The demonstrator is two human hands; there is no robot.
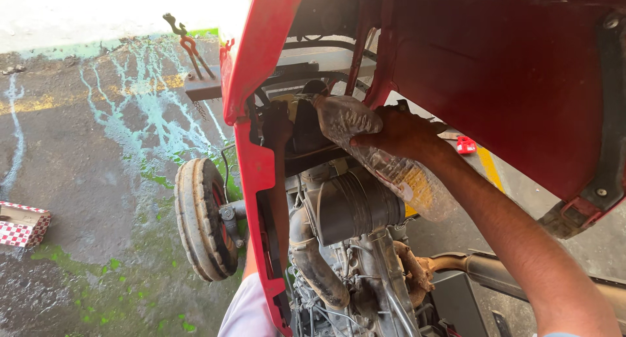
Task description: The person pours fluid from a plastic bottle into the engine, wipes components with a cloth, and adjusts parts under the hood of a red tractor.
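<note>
The person's right hand (399,133) is gripping a clear plastic bottle (385,158) around its middle, fingers wrapped over the top of it and thumb underneath. The bottle is lying tilted, its crumpled upper end pushed up and to the left into the engine bay, close against a dark filler area (306,115) near the top of the machinery, while its lower end, showing a yellow label, is hanging down to the right beside the forearm. The bottle is sitting just above a black ribbed hose (355,206) that is running across the engine. The left hand is not showing clearly: only a sliver of arm and a pale sleeve (246,307) are appearing behind the red frame (251,167) at the bottom, so whether that hand is gripping anything cannot be told. The raised red hood (508,76) is filling the upper right of the view. Below the hose, a rusty pipe (417,272) and grey metal parts are crowding the engine. To the left, a worn front tyre (201,219) is standing on wet concrete ground (98,154) streaked with pale green liquid, and a red-and-white checked box (23,225) is lying at the far left edge.
</note>
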